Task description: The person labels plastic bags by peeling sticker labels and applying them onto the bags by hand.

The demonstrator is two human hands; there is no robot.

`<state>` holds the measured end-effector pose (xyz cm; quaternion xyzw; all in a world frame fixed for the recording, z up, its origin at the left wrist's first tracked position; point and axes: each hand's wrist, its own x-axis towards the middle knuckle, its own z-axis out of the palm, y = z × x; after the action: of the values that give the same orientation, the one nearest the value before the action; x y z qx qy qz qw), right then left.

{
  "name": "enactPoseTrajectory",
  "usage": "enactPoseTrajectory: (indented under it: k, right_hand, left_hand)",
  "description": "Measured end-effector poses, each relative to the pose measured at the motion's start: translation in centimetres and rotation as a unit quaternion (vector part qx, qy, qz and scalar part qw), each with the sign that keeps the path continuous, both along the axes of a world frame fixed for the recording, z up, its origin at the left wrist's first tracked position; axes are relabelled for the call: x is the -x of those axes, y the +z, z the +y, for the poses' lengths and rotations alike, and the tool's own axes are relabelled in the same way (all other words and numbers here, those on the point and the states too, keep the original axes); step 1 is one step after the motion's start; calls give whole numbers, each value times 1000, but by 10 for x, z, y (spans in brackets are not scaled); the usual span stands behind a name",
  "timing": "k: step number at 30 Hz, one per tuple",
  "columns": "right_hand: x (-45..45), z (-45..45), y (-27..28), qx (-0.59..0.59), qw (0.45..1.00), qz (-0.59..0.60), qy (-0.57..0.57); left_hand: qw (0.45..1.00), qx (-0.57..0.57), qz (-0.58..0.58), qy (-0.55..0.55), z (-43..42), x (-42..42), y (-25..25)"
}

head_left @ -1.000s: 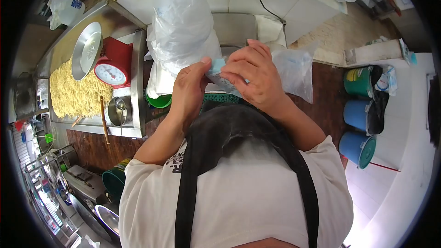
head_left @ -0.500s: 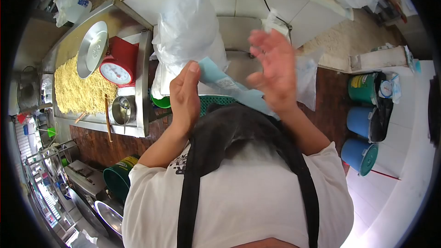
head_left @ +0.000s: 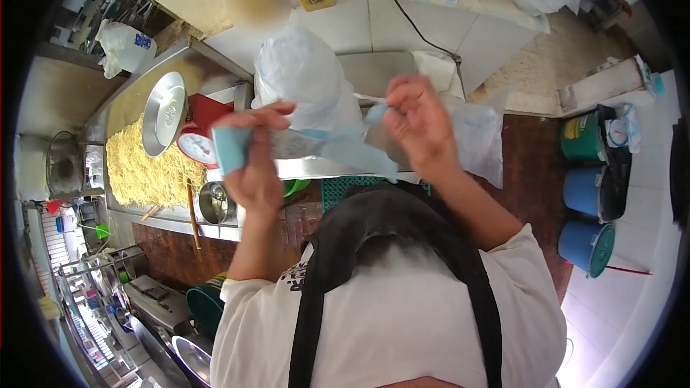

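A light blue strip [head_left: 352, 154], thin and printed in places, stretches between my two hands in front of the apron. My left hand [head_left: 257, 162] is closed on its left part, and a flat blue end sticks out past the fingers. My right hand [head_left: 420, 129] pinches a small light blue piece at its fingertips; whether that piece joins the strip is blurred. Behind the hands stands a large filled clear plastic bag [head_left: 302, 75].
At the left, a red scale [head_left: 205, 118] with a metal pan [head_left: 165, 115] stands by yellow noodles [head_left: 147, 169] and a small metal pot [head_left: 214, 202]. Blue buckets [head_left: 583, 190] and a green bucket [head_left: 583, 136] line the right. A plastic bag [head_left: 478, 140] hangs behind my right hand.
My left hand has moved left and turned, with the strip's end now beyond its fingers. My right hand has gone from spread fingers to a pinch. The view has shifted.
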<state>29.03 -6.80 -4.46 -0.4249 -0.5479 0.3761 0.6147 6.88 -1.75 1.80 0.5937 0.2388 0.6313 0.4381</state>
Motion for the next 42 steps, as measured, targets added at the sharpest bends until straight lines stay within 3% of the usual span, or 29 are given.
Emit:
enactPoseTrajectory:
  k: [2,3,6,9,12,13,21,24,27,30,33,36,39,42]
  right_hand:
    - [-6,13,20,17,997,71,0]
    - [-8,19,27,26,994,107,-1]
    - [-2,45,26,110,978,173,39]
    - [8,64,33,175,954,235,63]
    - [15,77,21,185,960,195,73]
    - [17,79,20,185,959,199,80]
    - [10,87,-2,221,938,225,143]
    - [20,91,-13,146,960,215,104]
    - [36,84,-5,27,996,3,-84]
    - [44,98,-28,10,986,-141,-91]
    - [31,123,-58,168,982,75,-44]
    - [35,107,-40,21,998,13,-58]
    - [51,122,-51,33,994,-86,-58]
    - [35,144,-75,165,982,-69,-53]
  left_hand:
    - [980,-60,182,51,23,25,17]
    - [943,-68,314,85,28,30,33]
    - [883,-153,413,159,43,-2,67]
    - [836,-155,492,188,45,-29,77]
    - [840,-154,500,144,64,-34,64]
    - [849,-102,503,130,61,-37,67]
    - [854,6,501,142,64,-17,30]
    - [859,27,486,158,61,-13,25]
    - [868,28,466,172,59,-10,22]
    - [871,12,460,173,59,-8,20]
    - [875,19,451,174,58,-6,17]
    - [880,11,440,181,60,-5,16]
    - [885,14,433,173,58,-5,14]
    - [882,7,436,178,63,-6,16]
